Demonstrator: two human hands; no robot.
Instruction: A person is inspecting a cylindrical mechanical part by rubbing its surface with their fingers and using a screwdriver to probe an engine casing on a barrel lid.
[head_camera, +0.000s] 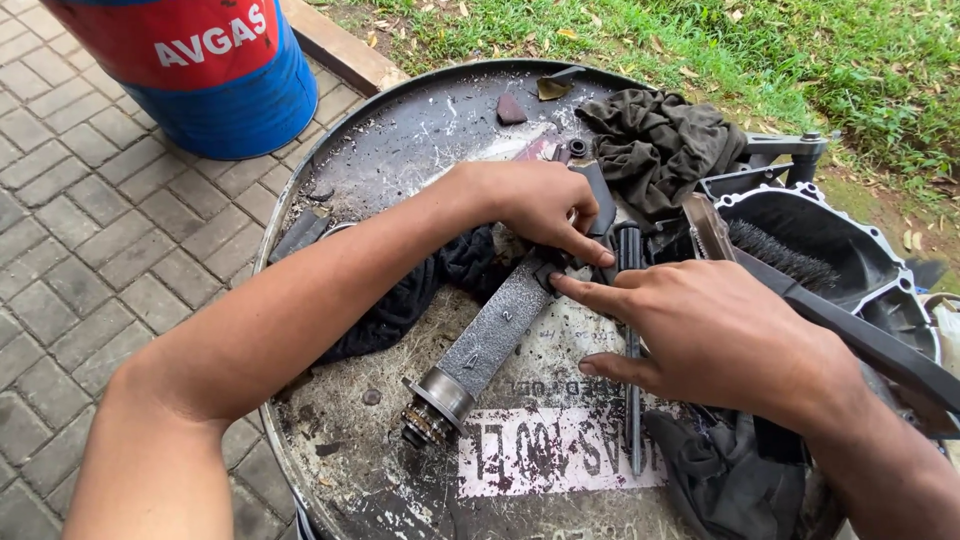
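A grey textured metal cylinder (488, 335) with a flange and small gear at its near end lies diagonally on the dirty drum top (400, 150). My left hand (540, 205) reaches across from the left and pinches a small dark piece (552, 272) at the cylinder's far end. My right hand (715, 335) lies flat over a thin dark rod (632, 420), its index finger touching the same end of the cylinder. A black cloth (420, 290) sits under my left forearm.
A grey rag (660, 140) lies at the drum's far side. A wire brush (780, 255) and a black engine cover (830, 240) sit to the right. A red and blue barrel (215, 70) stands on the paving at top left. Grass lies beyond.
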